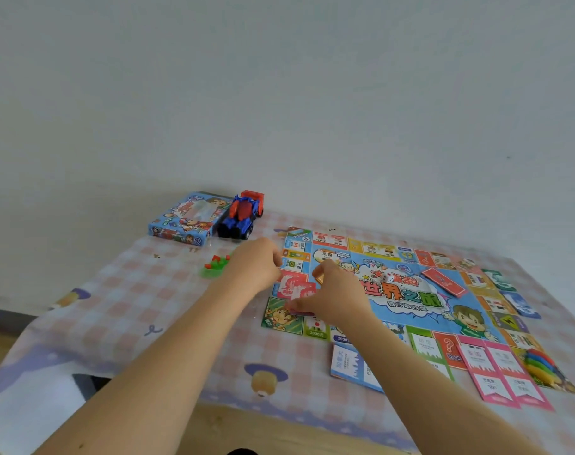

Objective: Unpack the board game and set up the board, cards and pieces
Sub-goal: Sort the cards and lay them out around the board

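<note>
The colourful game board point(410, 303) lies unfolded on the right half of the table. My left hand point(256, 267) hovers at the board's left edge with fingers curled, and what it holds is hidden. My right hand point(332, 293) sits over the board's left side, pinching a small orange-brown piece point(319, 276) up top, its lower fingers on pink paper money point(297, 289). A white die point(388, 278) and a red card deck point(443, 281) rest near the board's centre. Pink cards point(502, 372), blue cards point(355, 366) and coloured pawns point(542, 364) lie along its near edge.
The blue game box point(184, 220) stands at the back left beside a red and blue toy truck point(243, 215). Small green and red plastic pieces point(217, 265) lie left of my left hand. A checked tablecloth point(141, 310) covers the table, whose front edge is near me.
</note>
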The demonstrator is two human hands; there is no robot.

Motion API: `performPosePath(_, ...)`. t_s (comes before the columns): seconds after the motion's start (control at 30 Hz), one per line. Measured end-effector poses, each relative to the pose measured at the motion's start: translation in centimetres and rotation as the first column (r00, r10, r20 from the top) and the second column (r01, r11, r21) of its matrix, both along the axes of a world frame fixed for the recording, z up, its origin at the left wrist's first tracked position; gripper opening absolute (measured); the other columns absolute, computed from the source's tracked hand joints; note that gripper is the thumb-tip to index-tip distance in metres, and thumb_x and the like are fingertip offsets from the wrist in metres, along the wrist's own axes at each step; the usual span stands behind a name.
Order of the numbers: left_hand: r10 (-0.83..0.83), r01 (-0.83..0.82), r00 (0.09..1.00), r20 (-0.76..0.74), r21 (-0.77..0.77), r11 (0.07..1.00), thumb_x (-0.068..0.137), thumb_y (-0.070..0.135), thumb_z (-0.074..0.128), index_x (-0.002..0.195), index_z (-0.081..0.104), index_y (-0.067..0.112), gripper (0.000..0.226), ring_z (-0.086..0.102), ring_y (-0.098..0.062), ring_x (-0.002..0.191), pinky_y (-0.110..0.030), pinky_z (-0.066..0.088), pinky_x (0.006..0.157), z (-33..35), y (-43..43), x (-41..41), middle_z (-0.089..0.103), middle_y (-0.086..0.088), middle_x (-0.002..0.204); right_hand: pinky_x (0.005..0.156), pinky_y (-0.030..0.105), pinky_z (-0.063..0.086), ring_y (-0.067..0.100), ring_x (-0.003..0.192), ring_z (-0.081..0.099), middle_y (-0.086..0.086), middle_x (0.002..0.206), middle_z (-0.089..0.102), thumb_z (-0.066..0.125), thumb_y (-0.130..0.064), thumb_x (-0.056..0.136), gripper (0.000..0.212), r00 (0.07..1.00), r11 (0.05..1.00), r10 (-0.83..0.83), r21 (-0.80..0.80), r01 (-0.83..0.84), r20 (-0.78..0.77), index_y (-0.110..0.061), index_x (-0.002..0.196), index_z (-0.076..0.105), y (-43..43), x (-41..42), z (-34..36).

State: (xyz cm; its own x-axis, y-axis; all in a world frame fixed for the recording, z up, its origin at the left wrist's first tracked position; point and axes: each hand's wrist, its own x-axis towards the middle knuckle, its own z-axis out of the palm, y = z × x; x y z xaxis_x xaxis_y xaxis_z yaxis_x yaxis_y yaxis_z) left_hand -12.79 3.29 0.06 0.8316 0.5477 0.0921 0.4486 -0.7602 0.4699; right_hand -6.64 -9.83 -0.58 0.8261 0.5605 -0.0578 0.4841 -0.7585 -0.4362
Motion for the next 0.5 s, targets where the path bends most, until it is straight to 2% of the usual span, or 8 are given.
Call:
performPosePath(0.07, -0.029, 0.031, 0.996, -0.081, 0.031, 0.999, 0.082, 0.027, 0.072, 0.111, 0.066, 0.014, 0.033, 0.064, -0.015, 0.093, -0.026, 0.049, 0.077, 0.0, -0.2, 0.3, 0.068, -0.002, 0.108, 0.079, 0.034, 0.054, 0.014, 0.090, 0.059, -0.005, 0.104, 0.057, 0.083, -0.047, 0.063, 0.074, 0.998, 0.999, -0.011, 0.051, 0.014, -0.064, -0.023, 0.124, 0.046, -0.3, 0.2, 0.1)
performPosePath(0.2, -0.080, 0.098, 0.978, -0.192, 0.084, 0.992, 0.076, 0.039, 0.074, 0.113, 0.062, 0.018, 0.044, 0.063, -0.017, 0.094, -0.030, 0.052, 0.081, 0.2, -0.7, 1.3, 0.067, 0.000, 0.109, 0.076, 0.033, 0.056, 0.011, 0.080, 0.058, -0.010, 0.088, 0.052, 0.081, -0.034, 0.069, 0.060, 0.998, 0.993, -0.024, 0.118, 0.032, -0.063, -0.029, 0.121, 0.053, -0.8, 0.5, 0.1)
performPosePath(0.3, -0.099, 0.117, 0.959, -0.267, 0.052, 0.992, 0.076, 0.040, 0.074, 0.116, 0.061, 0.020, 0.047, 0.061, -0.018, 0.100, -0.032, 0.050, 0.084, 0.7, -0.5, 1.6, 0.065, 0.000, 0.116, 0.076, 0.032, 0.056, 0.013, 0.083, 0.061, -0.007, 0.096, 0.058, 0.077, -0.028, 0.075, 0.050, 0.994, 0.989, -0.020, 0.146, 0.036, -0.109, -0.030, 0.121, 0.057, -1.2, 0.9, 0.4)
performPosePath(0.4, -0.121, 0.119, 0.948, -0.294, -0.026, 0.993, 0.078, 0.037, 0.074, 0.114, 0.062, 0.019, 0.042, 0.059, -0.018, 0.097, -0.030, 0.048, 0.080, 1.0, -0.4, 1.7, 0.064, -0.001, 0.117, 0.075, 0.032, 0.058, 0.014, 0.085, 0.063, -0.002, 0.107, 0.062, 0.073, -0.024, 0.080, 0.038, 0.992, 0.980, -0.017, 0.194, 0.041, -0.126, -0.029, 0.115, 0.062, -1.5, 1.5, 0.5)
performPosePath(0.5, -0.114, 0.100, 0.952, -0.286, -0.063, 0.993, 0.077, 0.035, 0.075, 0.112, 0.062, 0.016, 0.042, 0.059, -0.017, 0.094, -0.030, 0.050, 0.082, 1.0, -0.4, 1.9, 0.065, 0.000, 0.113, 0.073, 0.029, 0.058, 0.012, 0.078, 0.063, -0.007, 0.093, 0.061, 0.072, -0.020, 0.080, 0.033, 0.992, 0.968, -0.011, 0.247, 0.042, -0.124, -0.029, 0.111, 0.065, -1.7, 1.9, 0.5)
